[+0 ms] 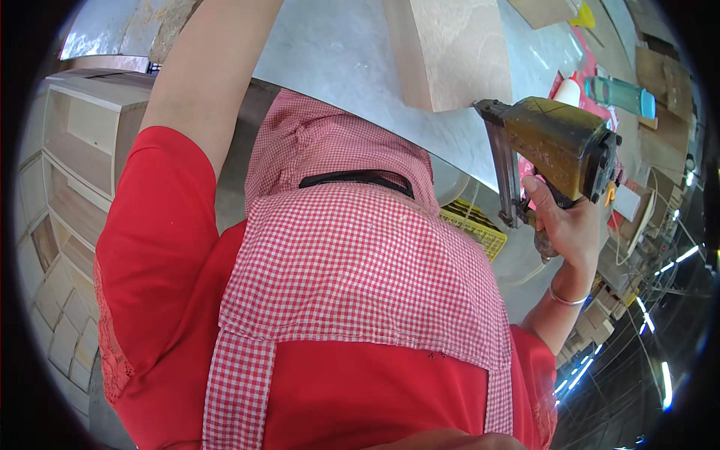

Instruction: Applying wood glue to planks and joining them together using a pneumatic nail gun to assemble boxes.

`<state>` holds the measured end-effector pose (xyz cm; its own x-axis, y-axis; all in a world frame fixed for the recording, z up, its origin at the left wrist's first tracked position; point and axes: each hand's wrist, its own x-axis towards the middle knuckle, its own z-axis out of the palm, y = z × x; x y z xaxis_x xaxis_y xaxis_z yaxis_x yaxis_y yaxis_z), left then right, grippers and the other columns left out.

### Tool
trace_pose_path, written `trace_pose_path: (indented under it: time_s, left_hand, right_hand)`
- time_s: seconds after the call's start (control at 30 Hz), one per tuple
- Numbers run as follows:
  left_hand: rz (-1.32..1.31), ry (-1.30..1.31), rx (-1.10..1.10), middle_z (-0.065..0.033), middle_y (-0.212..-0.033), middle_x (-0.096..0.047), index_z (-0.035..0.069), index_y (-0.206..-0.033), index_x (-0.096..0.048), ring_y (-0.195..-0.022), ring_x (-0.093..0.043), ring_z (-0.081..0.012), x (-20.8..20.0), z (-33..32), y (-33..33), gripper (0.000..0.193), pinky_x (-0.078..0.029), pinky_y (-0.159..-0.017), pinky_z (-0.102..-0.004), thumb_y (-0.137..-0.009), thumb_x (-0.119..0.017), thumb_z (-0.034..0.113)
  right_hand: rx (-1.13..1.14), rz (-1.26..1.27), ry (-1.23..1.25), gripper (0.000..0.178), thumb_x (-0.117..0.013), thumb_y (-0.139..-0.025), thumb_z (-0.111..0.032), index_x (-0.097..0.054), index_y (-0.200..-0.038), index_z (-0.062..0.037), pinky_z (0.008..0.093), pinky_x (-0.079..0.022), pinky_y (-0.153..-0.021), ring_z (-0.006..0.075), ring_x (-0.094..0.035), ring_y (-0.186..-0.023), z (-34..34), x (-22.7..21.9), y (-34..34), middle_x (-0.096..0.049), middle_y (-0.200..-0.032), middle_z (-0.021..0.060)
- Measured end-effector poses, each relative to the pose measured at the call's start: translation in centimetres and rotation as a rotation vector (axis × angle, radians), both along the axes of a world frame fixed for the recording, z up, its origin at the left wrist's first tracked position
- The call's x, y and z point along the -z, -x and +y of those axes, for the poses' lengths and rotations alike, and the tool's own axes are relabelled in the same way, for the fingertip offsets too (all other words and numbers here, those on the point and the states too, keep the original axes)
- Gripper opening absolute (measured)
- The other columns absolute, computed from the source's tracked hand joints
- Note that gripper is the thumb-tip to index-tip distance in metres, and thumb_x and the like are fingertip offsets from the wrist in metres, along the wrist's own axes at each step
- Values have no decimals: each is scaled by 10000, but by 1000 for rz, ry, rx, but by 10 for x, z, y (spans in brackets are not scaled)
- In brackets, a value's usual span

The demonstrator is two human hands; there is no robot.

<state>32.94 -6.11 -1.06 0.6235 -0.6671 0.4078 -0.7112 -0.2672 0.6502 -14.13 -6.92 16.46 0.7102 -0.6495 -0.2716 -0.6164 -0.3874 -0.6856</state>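
Note:
My right hand (pixel 568 229) is wrapped round the handle of a nail gun (pixel 551 139) with a worn yellow-brown body and a dark metal nose and magazine. The top of its nose is at the near corner of a pale wooden piece (pixel 461 56), perhaps a box or thick board; whether they touch I cannot tell. That wooden piece rests on a shiny grey-white tabletop (pixel 330 60) and runs out of the picture at the top. My left forearm (pixel 217 60) reaches over the table's left part, and the hand itself lies beyond the upper edge.
Pale wooden box frames (pixel 94 139) are stacked at the left. On the right part of the table are a teal-lidded bottle (pixel 621 96), a white bottle (pixel 568 91) and another wooden piece (pixel 546 10). A yellow plastic crate (pixel 476 229) stands below the table edge.

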Motion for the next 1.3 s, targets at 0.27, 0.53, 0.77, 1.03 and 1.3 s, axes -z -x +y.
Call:
trace_pose_path:
  time_s: [0.27,0.53,0.77,1.03,1.3]
  left_hand:
    - [39,14,-10,-259,-1086,-682,-24,-1125,-668,-1039,-651,-394,6,4,4,399,-504,-901,-439,-832,-609,241]
    - [31,158,-335,-336,-1320,-516,-85,-1227,-532,-1241,-506,-429,-21,119,144,673,-381,-1087,-462,-785,-747,375]
    - [-155,-197,73,-174,-1342,-524,20,-1108,-588,-1153,-534,-347,-69,187,223,501,-426,-987,-453,-767,-800,319]
    - [-556,360,412,-326,-1387,-436,-58,-1170,-537,-1288,-433,-436,-16,95,199,694,-332,-1093,-531,-713,-812,386]
    - [-494,576,553,-361,-1392,-408,-55,-1127,-538,-1317,-386,-462,3,84,194,717,-284,-1111,-572,-664,-829,409]
  right_hand:
    - [-149,-113,97,315,-810,-846,-194,-653,-1060,-24,232,-382,-435,58,-499,-494,8,10,8,-619,-740,1]
    - [152,-6,60,272,-777,-872,-172,-645,-1051,-15,243,-391,-420,65,-500,-473,-10,1,36,-617,-739,7]
    - [395,62,83,239,-741,-905,-196,-640,-1004,-4,233,-364,-406,60,-478,-443,-32,-10,66,-577,-637,-3]
    - [361,68,63,289,-772,-882,-227,-640,-987,8,226,-379,-402,58,-492,-448,-35,-13,75,-594,-675,-5]
    - [396,83,11,292,-773,-881,-220,-638,-990,15,235,-395,-404,57,-494,-461,-37,-6,76,-608,-704,3]
